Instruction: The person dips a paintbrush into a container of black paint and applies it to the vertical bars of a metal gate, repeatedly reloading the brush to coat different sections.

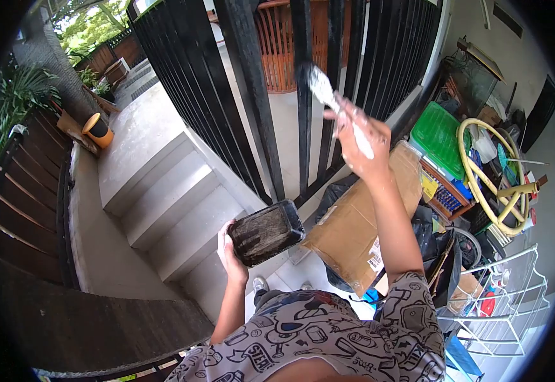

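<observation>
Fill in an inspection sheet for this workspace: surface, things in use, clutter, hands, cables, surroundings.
Surface: upright black fence bars ahead, pale tiled floor below.
Things in use: white-handled brush with dark bristles, overlapping a bar in view, contact uncertain; black tray, its inside streaked dark.
Clutter: on the right, flattened cardboard, a green lid, a white wire rack and mixed items.
Hands: left hand grips the tray's side; right hand holds the brush, with whitish marks on its skin.
Cables: none clearly made out; a yellow hose lies looped in the clutter.
Surroundings: pale steps and an orange pot on the left.
</observation>
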Tool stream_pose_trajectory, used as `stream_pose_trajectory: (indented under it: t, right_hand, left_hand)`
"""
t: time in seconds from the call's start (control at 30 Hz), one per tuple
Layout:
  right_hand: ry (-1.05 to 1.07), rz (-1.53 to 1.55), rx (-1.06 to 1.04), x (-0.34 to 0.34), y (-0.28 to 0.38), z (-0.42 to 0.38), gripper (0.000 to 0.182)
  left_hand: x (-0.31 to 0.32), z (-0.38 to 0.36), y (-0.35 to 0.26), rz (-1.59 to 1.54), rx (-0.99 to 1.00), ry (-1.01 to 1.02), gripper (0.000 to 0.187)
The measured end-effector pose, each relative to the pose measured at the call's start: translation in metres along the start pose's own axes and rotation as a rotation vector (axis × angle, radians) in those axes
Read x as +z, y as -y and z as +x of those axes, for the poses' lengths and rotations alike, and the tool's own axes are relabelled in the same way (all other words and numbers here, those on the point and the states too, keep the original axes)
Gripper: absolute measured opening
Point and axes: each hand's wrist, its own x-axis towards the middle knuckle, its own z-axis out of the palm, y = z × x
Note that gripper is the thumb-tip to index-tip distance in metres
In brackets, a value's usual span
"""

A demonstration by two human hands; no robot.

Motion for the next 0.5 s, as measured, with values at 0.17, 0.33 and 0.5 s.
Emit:
stream_pose_trajectory:
  t: [0.17,0.33,0.5]
  right_hand:
    - [0.05,0.0,0.258,0.0,-0.042,-0.02,0.031]
    - [0.177,-0.125,0.489,0.004,-0.021,-0.06,0.009]
    - [-0.014,0.128,0.32,-0.005,-0.013,-0.033,0.018]
  left_hand:
    - [0.016,0.003,-0.003,0.092,0.086,0.056,0.053]
    - [0.026,-0.003,-0.009,0.021,0.063,0.074,0.052]
    - [0.022,-0.006,-0.004,0.053,0.045,0.078,0.051]
